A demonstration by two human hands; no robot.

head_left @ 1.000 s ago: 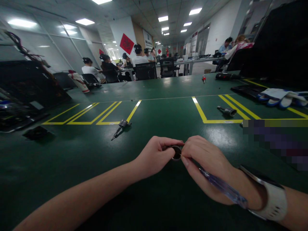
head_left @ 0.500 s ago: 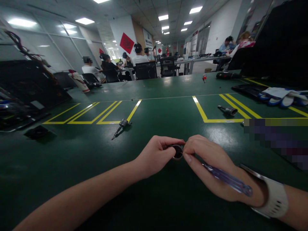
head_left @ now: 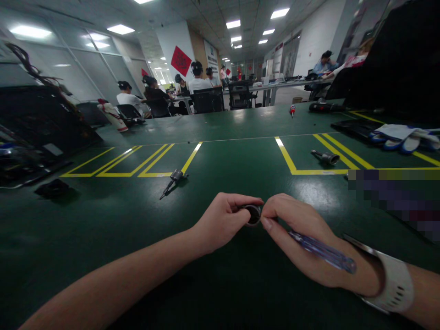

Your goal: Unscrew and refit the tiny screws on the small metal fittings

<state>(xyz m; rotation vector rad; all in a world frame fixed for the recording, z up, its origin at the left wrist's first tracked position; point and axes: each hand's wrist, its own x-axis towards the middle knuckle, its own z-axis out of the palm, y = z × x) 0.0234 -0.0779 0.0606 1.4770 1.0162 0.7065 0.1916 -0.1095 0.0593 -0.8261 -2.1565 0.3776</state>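
My left hand (head_left: pixel 222 222) is closed round a small dark metal cup (head_left: pixel 254 214), its round mouth turned toward me. It looks like a hole saw cup, though the fingers cover much of its wall. My right hand (head_left: pixel 300 231) holds a screwdriver (head_left: pixel 323 252) with a clear purplish handle lying back over the palm toward the wrist. Thumb and forefinger pinch at the cup's right rim, and the screwdriver's tip cannot be made out there. Beyond my left hand lies a metal arbor with a thin drill bit (head_left: pixel 174 179).
A cup-shaped metal tool with a shank (head_left: pixel 325 157) lies inside yellow tape lines (head_left: pixel 319 173) on the green table (head_left: pixel 237 156). Work gloves (head_left: pixel 405 137) are at the right, a red screwdriver (head_left: pixel 292 111) farther back, and a small black object (head_left: pixel 52 188) at the left. People sit beyond.
The screwdriver handle's end has shifted slightly left and up in my right hand. My left hand and the metal cup are almost where they were.
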